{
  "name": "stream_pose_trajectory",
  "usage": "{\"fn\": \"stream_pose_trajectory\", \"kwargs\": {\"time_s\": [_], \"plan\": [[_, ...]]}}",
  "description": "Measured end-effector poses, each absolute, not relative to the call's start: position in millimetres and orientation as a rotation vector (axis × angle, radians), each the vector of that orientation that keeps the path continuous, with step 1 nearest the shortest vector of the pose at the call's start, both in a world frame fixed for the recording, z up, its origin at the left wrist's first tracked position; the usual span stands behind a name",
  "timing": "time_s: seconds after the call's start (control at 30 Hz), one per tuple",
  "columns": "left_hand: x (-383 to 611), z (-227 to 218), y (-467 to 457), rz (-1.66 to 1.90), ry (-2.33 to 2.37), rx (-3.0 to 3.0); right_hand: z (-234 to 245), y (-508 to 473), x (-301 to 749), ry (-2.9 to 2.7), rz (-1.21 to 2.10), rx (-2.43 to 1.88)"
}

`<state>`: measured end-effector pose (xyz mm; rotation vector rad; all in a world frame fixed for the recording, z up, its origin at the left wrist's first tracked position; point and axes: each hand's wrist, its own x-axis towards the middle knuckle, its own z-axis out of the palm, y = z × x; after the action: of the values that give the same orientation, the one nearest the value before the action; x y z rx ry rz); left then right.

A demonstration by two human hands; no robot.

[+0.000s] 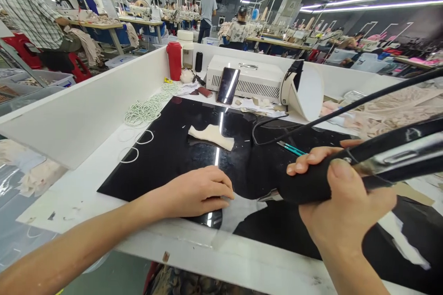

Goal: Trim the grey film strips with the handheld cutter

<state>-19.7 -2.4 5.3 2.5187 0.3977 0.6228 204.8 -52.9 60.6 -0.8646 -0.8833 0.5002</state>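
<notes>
Leftmost, a tangled heap of thin pale-green cord (148, 108) lies along the far left edge of the glossy black flat sheet (155, 166) that covers much of the white table (180, 239). Nearer, loose white cord loops (129, 154) lie across that same edge.

Next comes the left hand (207, 193), palm down near the front, its fingers bent and close together, the tips at the left edge of a thin, whitish, wedge-shaped piece (242, 209); whether they pinch it or only press on it, the view does not tell. Straight beyond that hand, apart from it, lies 1 cream, wavy-edged strip of soft material (211, 136), its long axis running roughly left to right.

The whitish piece fills the gap between the 2 hands, its long axis slanting from near left to far right. The left fingers are nearer to it; the right hand (341, 203) sits farther off, its fingers wrapped firmly around a thick black handheld tool (311, 182). The tool's tapered metal tip (270, 196) points left at the piece's far-right corner, touching or just above it. Beyond the tool lie slim teal tweezers (292, 148).
</notes>
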Motion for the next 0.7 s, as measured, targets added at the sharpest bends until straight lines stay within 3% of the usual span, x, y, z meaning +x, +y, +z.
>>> {"fn": "stream_pose_trajectory", "kwargs": {"time_s": [0.7], "plan": [[-21, -2, -1, 0.591, 0.443, 2.541, 55, -67, 175, -1.014, 0.682, -0.728]]}}
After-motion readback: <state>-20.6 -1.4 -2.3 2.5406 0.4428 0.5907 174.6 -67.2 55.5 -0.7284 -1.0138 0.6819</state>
